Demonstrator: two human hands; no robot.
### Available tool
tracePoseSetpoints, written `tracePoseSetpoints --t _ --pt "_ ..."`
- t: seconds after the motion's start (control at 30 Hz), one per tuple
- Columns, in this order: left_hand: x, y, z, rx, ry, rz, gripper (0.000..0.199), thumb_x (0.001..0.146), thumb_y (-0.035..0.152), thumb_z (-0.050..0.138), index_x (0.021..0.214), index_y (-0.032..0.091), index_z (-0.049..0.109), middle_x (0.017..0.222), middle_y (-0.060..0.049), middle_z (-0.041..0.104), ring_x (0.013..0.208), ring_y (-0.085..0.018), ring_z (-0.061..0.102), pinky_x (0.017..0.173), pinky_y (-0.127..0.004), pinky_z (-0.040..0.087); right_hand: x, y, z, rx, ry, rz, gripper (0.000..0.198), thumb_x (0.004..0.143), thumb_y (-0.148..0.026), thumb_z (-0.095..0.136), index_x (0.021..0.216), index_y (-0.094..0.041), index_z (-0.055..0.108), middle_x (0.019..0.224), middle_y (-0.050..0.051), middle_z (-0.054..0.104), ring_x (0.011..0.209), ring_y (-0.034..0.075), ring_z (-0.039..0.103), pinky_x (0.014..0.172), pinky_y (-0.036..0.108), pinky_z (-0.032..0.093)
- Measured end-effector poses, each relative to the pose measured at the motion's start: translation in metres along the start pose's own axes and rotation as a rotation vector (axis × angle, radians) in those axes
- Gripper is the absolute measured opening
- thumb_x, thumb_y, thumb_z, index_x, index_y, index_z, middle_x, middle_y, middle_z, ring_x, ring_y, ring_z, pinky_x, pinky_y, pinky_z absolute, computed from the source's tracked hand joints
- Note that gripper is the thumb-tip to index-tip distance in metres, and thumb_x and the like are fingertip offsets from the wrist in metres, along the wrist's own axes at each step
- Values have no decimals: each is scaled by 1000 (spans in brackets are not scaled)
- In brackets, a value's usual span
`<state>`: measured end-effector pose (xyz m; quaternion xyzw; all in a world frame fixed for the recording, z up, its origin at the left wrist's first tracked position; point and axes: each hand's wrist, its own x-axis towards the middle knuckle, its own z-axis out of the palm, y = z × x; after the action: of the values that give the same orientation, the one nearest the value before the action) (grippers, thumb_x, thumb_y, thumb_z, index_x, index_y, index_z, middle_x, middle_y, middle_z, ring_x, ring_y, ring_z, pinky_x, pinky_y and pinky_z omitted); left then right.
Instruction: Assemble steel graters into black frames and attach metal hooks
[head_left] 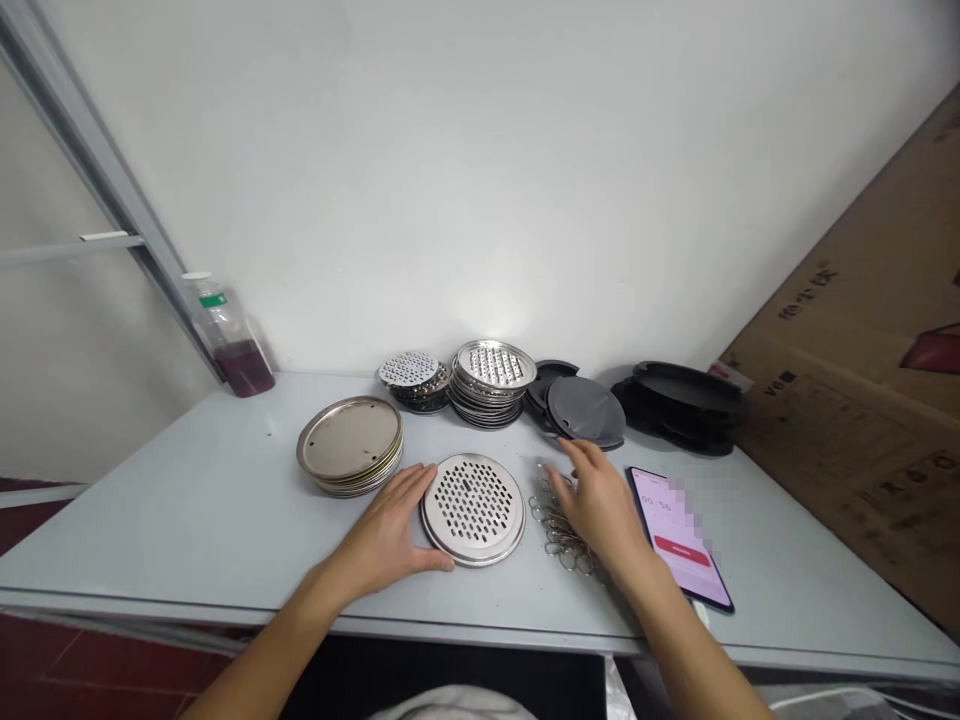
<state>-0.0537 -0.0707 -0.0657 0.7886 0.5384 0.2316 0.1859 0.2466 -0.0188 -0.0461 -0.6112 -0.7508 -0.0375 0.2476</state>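
In front of me lies a round metal grater plate (474,508) with rows of slots, seated on a slightly wider round metal piece. My left hand (391,530) cups its left rim, fingertips at the upper edge and thumb at the lower edge. To its right, my right hand (600,495) hovers over a pile of small wire loops (562,535), thumb and index finger apart. Nothing is visibly held there, though the other fingers are partly hidden. Left of the grater plate stands a stack of round metal plates (351,438) with small holes.
Toward the wall are two stacks of grater discs (411,370) (491,368), dark round pieces (589,408) and a black stack (686,400). A phone (679,540) showing a timer lies at right, beside a large carton (862,400). A bottle of dark red liquid (244,365) stands far left.
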Motion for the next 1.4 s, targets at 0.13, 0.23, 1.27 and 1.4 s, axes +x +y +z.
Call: tracePoseSetpoints --t 0.13,0.23,1.27,1.4 --pt "0 0 1 19 -17 6 109 61 55 83 151 25 29 154 -13 36 143 -36 29 116 -54 29 26 20 -4 -223 -81 131 40 93 -20 44 129 -9 55 125 22 57 92 31 66 73 42 51" --pt "-1 1 1 21 -24 4 110 61 57 82 151 24 29 154 -13 35 143 -36 29 116 -55 29 37 25 -4 -306 -140 151 34 91 -16 44 119 -11 62 110 19 65 84 28 68 68 37 48" --pt "-3 9 -5 -31 -6 34 102 61 55 82 148 36 32 160 -9 18 145 -35 23 116 -55 29 -51 -89 0 161 -67 -484 29 93 -13 47 115 -17 65 99 11 69 82 25 63 76 41 56" --pt "-3 10 -8 -33 19 49 90 68 63 74 145 30 38 162 -11 13 147 -36 18 117 -55 26 -50 -66 -7 297 -20 -403 44 90 -30 60 133 -26 52 129 13 56 113 31 56 96 51 48"
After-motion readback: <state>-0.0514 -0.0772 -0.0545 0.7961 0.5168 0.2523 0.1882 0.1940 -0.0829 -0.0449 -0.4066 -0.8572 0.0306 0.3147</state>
